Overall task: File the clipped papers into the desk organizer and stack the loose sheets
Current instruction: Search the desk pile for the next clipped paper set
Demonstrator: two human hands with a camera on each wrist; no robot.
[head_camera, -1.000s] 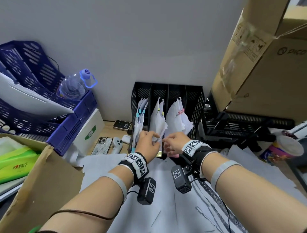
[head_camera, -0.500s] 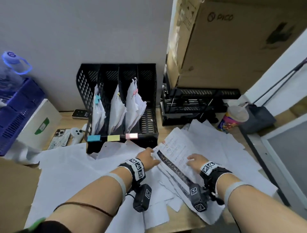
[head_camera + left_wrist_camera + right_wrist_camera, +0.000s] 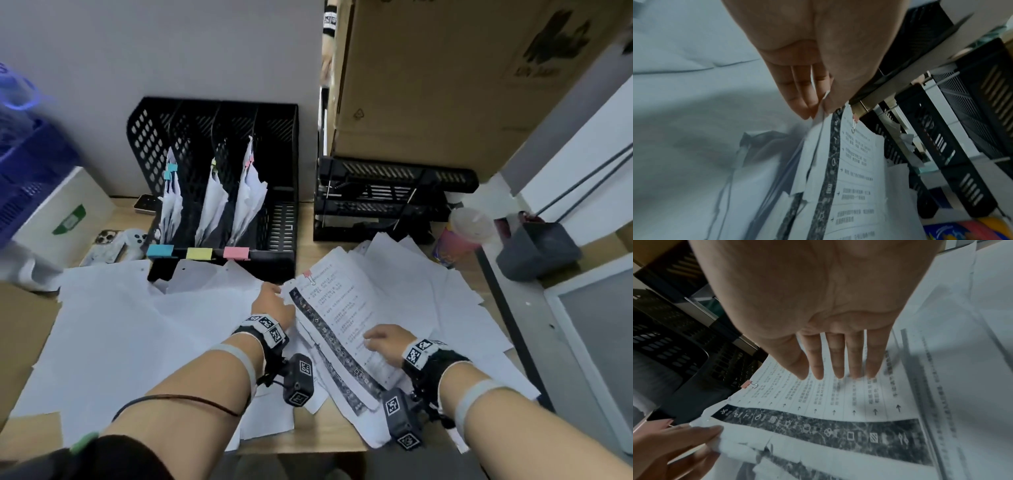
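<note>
Table (image 3: 308, 442): covered w/ loose sheets (image 3: 113, 329) across left and centre, more fanned toward the right edge. Risk: loose pages lie under and around the clipped set, so lifting it could drag some along or push them off the near edge, where several already overhang.

Desk organizer (image 3: 219, 178) at the back of the table, against the wall. Three slots hold clipped bundles, tagged blue, yellow, pink at the front lip. Pink slot already full-ish; a fourth slot at the right end looks free. Risk: set goes in the wrong slot, or catches on the papers already standing there and crumples.

Clipped papers (image 3: 342, 315) lie flat, centre-right of the table, just in front of the organizer; pink binder clip (image 3: 308, 274) at the top corner. Only one corner is clipped, so the far ends can fan out and snag on a divider.

Left hand (image 3: 274, 305) pinches the set's left edge between thumb and fingers (image 3: 803, 97). Grip looks thin — may be holding a few sheets only; could tear or slip.

Right hand (image 3: 383, 342) is spread flat, fingers (image 3: 838, 363) straight, pressing on the printed page. If it keeps pressing while the left lifts, the page creases.
</note>
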